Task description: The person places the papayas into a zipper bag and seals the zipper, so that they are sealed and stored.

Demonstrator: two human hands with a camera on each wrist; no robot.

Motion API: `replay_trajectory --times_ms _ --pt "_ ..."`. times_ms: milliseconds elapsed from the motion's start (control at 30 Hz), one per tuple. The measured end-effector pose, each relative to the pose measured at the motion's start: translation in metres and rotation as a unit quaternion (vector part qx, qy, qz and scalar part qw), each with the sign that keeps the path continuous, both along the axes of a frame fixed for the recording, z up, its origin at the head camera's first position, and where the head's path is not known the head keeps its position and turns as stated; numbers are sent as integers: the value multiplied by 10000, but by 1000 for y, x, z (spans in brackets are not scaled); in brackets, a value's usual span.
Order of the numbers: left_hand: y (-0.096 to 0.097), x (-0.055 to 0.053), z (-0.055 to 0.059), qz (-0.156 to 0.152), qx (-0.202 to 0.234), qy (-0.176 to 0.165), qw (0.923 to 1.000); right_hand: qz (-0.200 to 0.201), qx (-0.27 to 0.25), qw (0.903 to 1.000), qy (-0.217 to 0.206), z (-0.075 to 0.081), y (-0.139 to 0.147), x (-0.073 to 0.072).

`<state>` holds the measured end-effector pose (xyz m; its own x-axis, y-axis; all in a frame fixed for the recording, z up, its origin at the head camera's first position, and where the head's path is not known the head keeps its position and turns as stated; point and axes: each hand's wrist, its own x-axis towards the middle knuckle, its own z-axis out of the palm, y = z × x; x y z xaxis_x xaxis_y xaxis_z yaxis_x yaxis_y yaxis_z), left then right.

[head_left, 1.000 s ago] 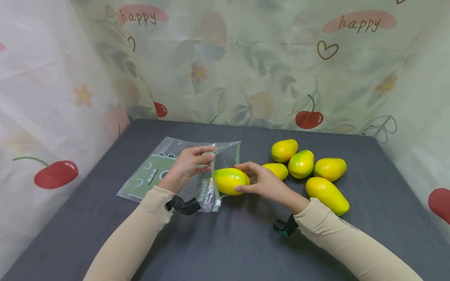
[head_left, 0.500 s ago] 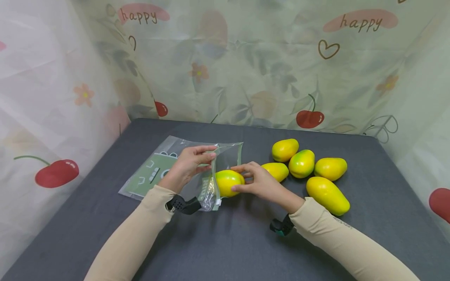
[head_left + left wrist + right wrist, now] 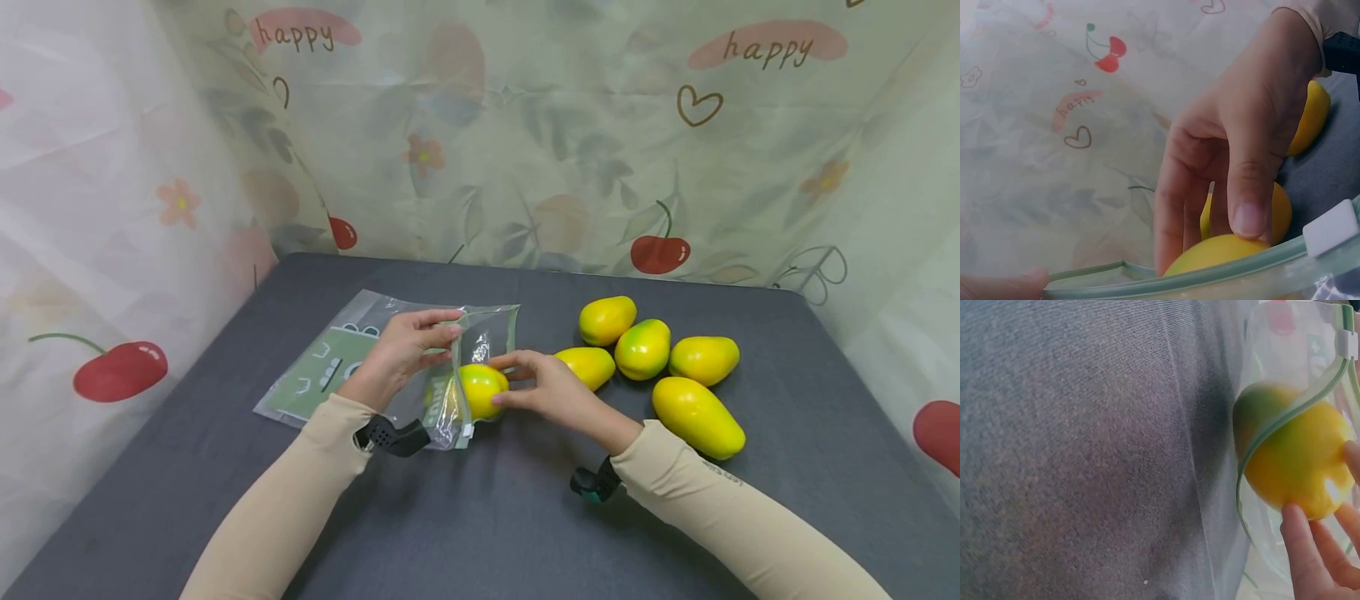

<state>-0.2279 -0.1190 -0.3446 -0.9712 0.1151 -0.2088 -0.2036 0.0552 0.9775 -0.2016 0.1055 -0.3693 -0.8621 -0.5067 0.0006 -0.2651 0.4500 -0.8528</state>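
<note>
Now left hand (image 3: 401,350) pinches clear zip-top plastic bag (image 3: 360,358) mouth; right hand (image 3: 547,390) fingertips clamp yellow-green mango (image 3: 480,390) halfway inside.

Head overlooks table; wrists, seemingly close, share mango (image 3: 480,390).

mango (image 3: 480,389): yellow-green | bag (image 3: 352,358): clear, green print | table (image 3: 480,517): dark grey

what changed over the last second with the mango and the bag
The right hand has pushed the mango leftward through the mouth of the clear zip bag; a second ago it lay mostly outside, now about half is past the zip edge. The left hand keeps pinching the bag's upper lip open in the same spot. The five loose mangoes and the bag on the grey table have not moved.
</note>
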Motion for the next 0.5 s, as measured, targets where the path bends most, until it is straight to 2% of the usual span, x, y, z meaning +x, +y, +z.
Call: replay_trajectory --times_ms 500 --pt "-1 0 -1 42 22 -35 10000 98 -175 9998 -13 -6 -8 3"
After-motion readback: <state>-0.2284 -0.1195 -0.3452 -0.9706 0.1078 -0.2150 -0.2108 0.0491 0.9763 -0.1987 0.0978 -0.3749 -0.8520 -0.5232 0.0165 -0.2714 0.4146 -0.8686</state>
